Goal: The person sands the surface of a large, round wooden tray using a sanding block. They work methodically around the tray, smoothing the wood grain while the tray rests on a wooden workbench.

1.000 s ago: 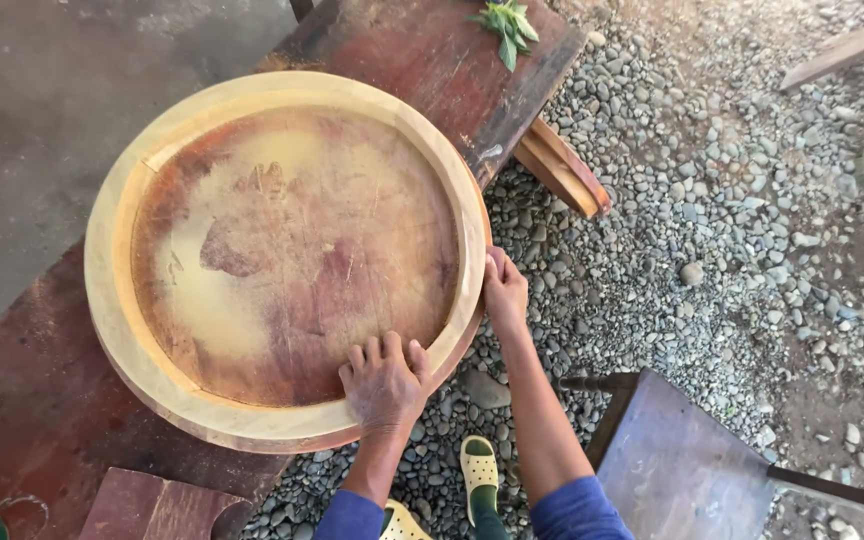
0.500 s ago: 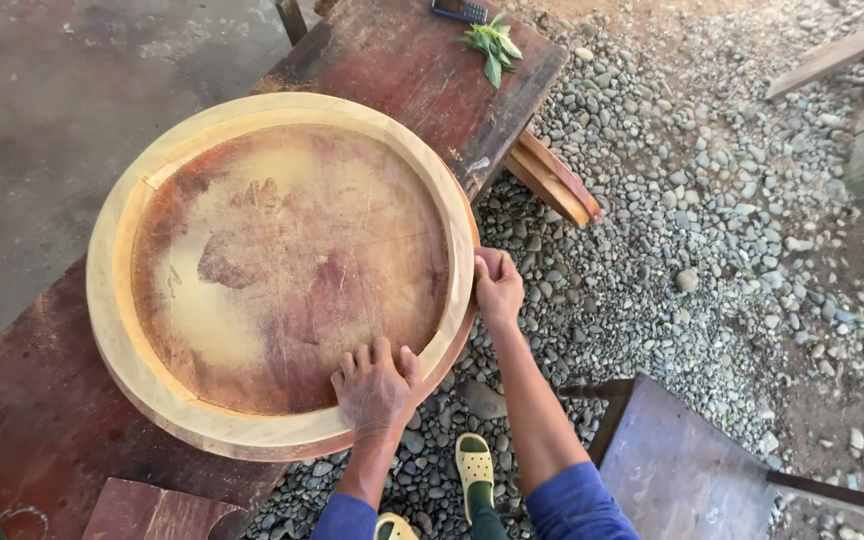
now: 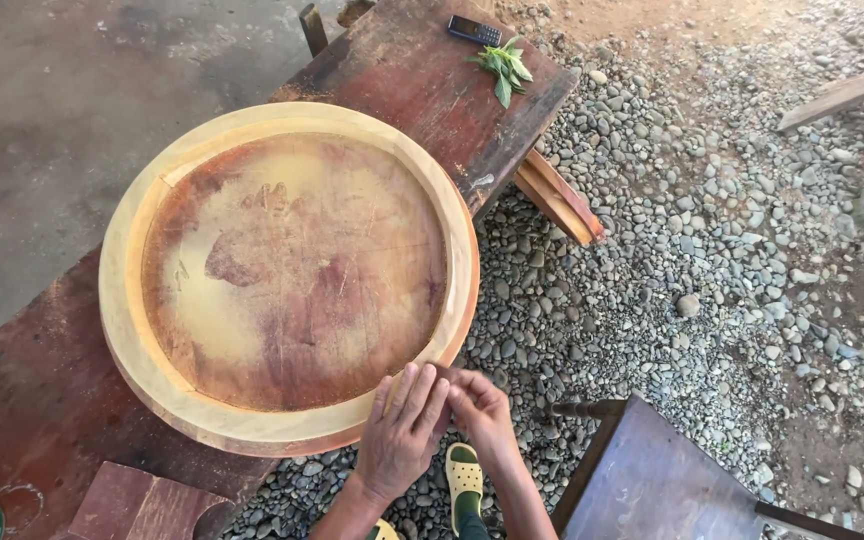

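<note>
Round wooden tray [image 3: 292,270] fills the left-centre of frame on a reddish workbench [image 3: 422,80]. My left hand [image 3: 404,435] lies flat, fingers extended, on its lower rim; my right hand [image 3: 479,405] curls beside it, pinching something small I cannot make out.

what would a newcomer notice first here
The big round wooden tray with its pale rim and reddish sunken middle fills the frame, lying on a dark red bench. At its near edge the left hand and right hand meet, fingertips on the rim. Grey gravel spreads to the right, and a phone and green leaves lie at the bench's far end.
</note>
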